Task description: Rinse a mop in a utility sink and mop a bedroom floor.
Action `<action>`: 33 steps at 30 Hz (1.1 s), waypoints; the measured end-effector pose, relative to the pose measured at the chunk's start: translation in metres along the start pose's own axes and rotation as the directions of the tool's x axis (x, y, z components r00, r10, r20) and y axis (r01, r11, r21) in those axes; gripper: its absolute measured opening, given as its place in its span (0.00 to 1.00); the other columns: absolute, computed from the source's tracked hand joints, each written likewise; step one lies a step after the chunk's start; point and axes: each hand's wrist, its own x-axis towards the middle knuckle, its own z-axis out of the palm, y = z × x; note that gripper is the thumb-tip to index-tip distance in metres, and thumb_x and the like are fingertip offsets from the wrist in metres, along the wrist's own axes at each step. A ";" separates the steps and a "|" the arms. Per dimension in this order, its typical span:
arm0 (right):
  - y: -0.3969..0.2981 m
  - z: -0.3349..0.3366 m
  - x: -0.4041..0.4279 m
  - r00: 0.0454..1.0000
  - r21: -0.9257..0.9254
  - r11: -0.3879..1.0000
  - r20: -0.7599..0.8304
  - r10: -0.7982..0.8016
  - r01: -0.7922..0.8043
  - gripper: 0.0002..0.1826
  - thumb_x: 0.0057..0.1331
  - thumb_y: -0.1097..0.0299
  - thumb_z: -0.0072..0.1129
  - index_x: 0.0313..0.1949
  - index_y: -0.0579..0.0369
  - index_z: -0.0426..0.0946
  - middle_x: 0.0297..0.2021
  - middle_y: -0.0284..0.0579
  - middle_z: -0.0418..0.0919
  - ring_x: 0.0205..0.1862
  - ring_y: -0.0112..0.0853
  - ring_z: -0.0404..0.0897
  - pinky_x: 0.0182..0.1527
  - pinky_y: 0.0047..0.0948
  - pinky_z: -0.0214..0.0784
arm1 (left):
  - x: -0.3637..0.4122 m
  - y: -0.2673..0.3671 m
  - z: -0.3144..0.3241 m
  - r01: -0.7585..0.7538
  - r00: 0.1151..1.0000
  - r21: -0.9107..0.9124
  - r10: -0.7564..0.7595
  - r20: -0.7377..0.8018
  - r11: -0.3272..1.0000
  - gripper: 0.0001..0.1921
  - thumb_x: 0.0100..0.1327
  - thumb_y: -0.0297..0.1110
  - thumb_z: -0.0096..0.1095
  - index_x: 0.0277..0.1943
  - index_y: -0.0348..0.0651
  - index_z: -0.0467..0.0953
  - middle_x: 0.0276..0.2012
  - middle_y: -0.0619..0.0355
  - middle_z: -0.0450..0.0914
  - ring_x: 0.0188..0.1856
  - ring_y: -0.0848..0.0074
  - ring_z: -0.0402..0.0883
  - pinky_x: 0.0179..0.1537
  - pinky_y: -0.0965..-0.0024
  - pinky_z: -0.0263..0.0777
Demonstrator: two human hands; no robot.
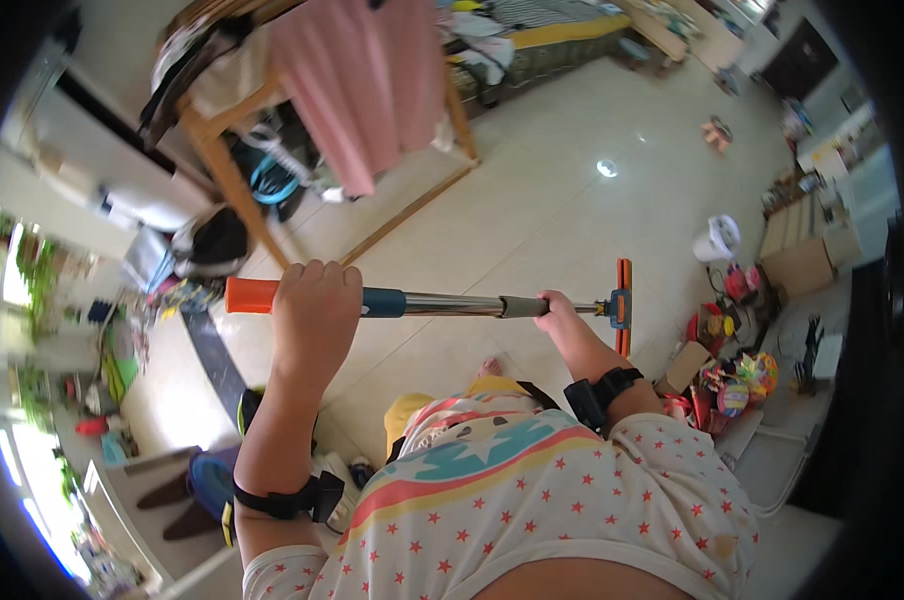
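A long-handled floor mop or squeegee (452, 304) lies across the view in front of my body, its metal pole running left to right. My left hand (318, 319) grips the handle beside its orange end, over the blue part. Farther right, my right hand (555, 310) is closed around the grey collar of the pole, close to the head. The narrow orange and blue head (621, 307) is at the pole's right end. Whether it touches the tiled floor (527, 187) I cannot tell.
A wooden frame (230, 180) draped with a pink cloth (369, 82) stands ahead to the left. On the right are a white bucket (717, 238), cardboard boxes (797, 259) and colourful toys (737, 382). A doll-like thing (717, 133) lies farther off. A low open cabinet (151, 510) is at lower left.
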 end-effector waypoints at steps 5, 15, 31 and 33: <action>-0.091 -0.020 0.017 1.000 0.152 0.988 -0.017 -0.018 0.021 0.11 0.48 0.83 0.53 0.28 0.54 0.64 0.24 0.38 0.70 0.25 0.31 0.73 0.31 0.28 0.72 | 0.108 0.061 -0.002 -0.233 0.958 -0.008 0.229 -0.173 0.972 0.04 0.42 0.27 0.55 0.21 0.46 0.66 0.18 0.60 0.66 0.25 0.71 0.70 0.30 0.70 0.63; -0.227 0.006 0.063 0.984 0.455 0.890 -0.158 0.086 -0.004 0.09 0.55 0.76 0.54 0.34 0.56 0.63 0.33 0.42 0.71 0.31 0.35 0.76 0.36 0.37 0.74 | 0.321 0.135 0.028 -0.544 0.770 0.109 0.546 -0.330 0.832 0.05 0.42 0.29 0.54 0.21 0.46 0.65 0.20 0.61 0.65 0.27 0.74 0.69 0.32 0.72 0.62; -0.504 0.098 0.124 0.992 0.676 0.735 -0.057 0.111 -0.043 0.07 0.56 0.79 0.49 0.32 0.60 0.61 0.28 0.43 0.69 0.29 0.34 0.77 0.31 0.35 0.75 | 0.708 0.302 0.038 -0.751 0.361 0.347 0.790 -0.496 0.562 0.04 0.44 0.29 0.54 0.25 0.44 0.68 0.24 0.61 0.66 0.33 0.74 0.69 0.42 0.72 0.63; -0.546 0.125 0.120 0.996 0.675 0.737 -0.056 0.071 -0.015 0.07 0.56 0.79 0.48 0.32 0.60 0.60 0.27 0.42 0.69 0.28 0.34 0.76 0.30 0.35 0.75 | 0.754 0.328 0.043 -0.759 0.363 0.322 0.778 -0.514 0.566 0.04 0.43 0.29 0.54 0.25 0.44 0.68 0.24 0.61 0.66 0.33 0.74 0.69 0.42 0.72 0.64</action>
